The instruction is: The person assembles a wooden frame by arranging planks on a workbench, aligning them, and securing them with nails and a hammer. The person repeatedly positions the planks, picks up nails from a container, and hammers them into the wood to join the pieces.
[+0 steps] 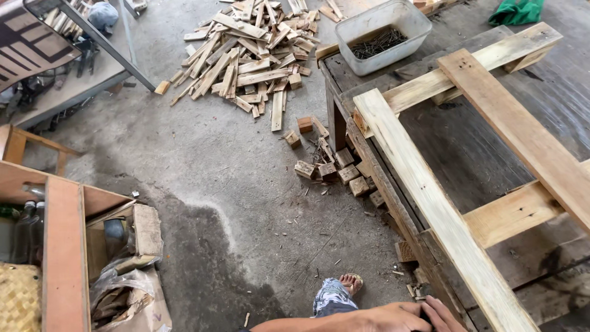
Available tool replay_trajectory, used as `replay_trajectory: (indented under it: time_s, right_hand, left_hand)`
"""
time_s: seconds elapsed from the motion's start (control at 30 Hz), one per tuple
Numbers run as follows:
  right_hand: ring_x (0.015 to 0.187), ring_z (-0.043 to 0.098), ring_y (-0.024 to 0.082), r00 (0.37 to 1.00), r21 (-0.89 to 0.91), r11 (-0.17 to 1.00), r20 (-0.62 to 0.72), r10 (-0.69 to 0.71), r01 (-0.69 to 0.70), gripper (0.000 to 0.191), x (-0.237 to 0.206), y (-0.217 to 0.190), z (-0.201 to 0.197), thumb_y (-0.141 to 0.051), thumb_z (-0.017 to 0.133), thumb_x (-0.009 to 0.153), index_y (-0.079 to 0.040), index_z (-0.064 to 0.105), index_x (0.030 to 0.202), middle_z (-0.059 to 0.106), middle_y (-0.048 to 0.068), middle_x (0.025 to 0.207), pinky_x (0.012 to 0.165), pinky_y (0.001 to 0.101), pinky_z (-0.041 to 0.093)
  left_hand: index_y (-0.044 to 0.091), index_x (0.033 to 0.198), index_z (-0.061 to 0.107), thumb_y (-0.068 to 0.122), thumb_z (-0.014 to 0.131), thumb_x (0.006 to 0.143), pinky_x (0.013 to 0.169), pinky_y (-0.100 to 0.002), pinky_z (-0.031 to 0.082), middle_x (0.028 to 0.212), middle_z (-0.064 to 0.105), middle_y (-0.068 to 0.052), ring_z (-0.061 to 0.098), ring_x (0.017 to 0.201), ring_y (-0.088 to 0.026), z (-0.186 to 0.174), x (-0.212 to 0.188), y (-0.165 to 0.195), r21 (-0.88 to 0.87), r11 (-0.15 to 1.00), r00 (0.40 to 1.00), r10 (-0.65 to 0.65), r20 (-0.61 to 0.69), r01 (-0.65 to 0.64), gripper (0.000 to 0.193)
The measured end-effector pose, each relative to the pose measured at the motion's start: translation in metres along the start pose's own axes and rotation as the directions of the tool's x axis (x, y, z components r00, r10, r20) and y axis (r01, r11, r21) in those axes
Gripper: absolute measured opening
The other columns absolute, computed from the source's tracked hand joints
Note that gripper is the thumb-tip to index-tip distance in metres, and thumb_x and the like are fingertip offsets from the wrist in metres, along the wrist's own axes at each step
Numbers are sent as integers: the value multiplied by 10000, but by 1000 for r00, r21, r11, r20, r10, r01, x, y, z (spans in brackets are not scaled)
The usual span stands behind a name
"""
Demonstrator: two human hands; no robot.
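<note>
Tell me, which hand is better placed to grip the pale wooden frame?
Probably the left hand: it rests at the edge of the dark wooden table, beside the pale wooden slat frame. The right hand is out of view.

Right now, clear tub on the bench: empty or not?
Not empty. The clear plastic tub holds a dark heap of nails covering part of its bottom.

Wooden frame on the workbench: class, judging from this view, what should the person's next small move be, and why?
Probably a reach for a nail from the plastic tub. The frame of pale slats lies loosely crossed on the workbench, and the tub of nails stands at the bench's far corner. The one hand in view rests at the bench's near edge and looks empty; which hand it is cannot be told.
</note>
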State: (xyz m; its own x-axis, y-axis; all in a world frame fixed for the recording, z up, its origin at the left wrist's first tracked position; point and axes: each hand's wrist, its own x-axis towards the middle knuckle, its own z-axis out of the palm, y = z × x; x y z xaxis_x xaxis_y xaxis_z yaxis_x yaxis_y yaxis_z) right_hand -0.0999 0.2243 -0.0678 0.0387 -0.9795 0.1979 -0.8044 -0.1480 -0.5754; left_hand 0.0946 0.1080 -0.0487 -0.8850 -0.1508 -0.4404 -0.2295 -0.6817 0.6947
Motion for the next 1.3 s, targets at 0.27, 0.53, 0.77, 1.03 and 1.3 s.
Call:
replay_trajectory:
  time_s: [0.27, 0.53, 0.77, 1.03, 1.3]
  right_hand:
    - [1419, 460, 314, 990, 146, 986, 124, 61, -79, 581, 43, -26, 2, -191, 514, 929, -11, 424, 1475, 508, 188, 1490, 1201, 442, 295]
    - [1406, 469, 295, 988, 95, 992, 133, 73, -86, 594, 51, -22, 25, -289, 556, 912, -33, 451, 1439, 538, 174, 1449, 1201, 451, 302]
    - [1378, 549, 259, 970, 51, 980, -139, 198, -192, 533, 77, -14, 31, -337, 586, 921, -92, 539, 1392, 602, 140, 1417, 1188, 446, 388]
    - [1248, 637, 268, 815, 251, 789, -2, 580, -561, 760, 63, -108, -63, -288, 867, 721, -206, 581, 1421, 663, 108, 1328, 1000, 397, 514]
    - [782, 750, 181, 616, 524, 646, -262, 743, -556, 369, -4, -155, -130, -207, 757, 881, -93, 698, 1227, 790, 91, 1019, 648, 318, 630]
  left_hand:
    - [44, 1414, 481, 74, 598, 1045, 801, -285, 542, 1113, 629, -87, 630, 961, -154, -9, -2, 14, 33, 999, 999, 27, -26, -27, 388]
    - [30, 1383, 490, 84, 617, 1033, 741, -291, 542, 1049, 635, -97, 629, 890, -163, -21, 5, 19, 67, 997, 999, 31, -30, -29, 376]
    - [17, 1356, 498, 93, 633, 1023, 688, -296, 541, 992, 639, -106, 627, 828, -171, -31, 3, 44, 92, 994, 996, 59, -63, -53, 367]
    - [17, 1310, 543, 118, 673, 969, 645, -286, 575, 917, 693, -86, 678, 759, -149, -42, -21, 89, 121, 993, 991, 22, -132, -6, 378]
    - [-31, 1112, 657, 94, 666, 932, 668, -298, 567, 859, 758, -108, 681, 722, -160, -16, -7, 48, 80, 971, 974, -220, -49, 223, 219]
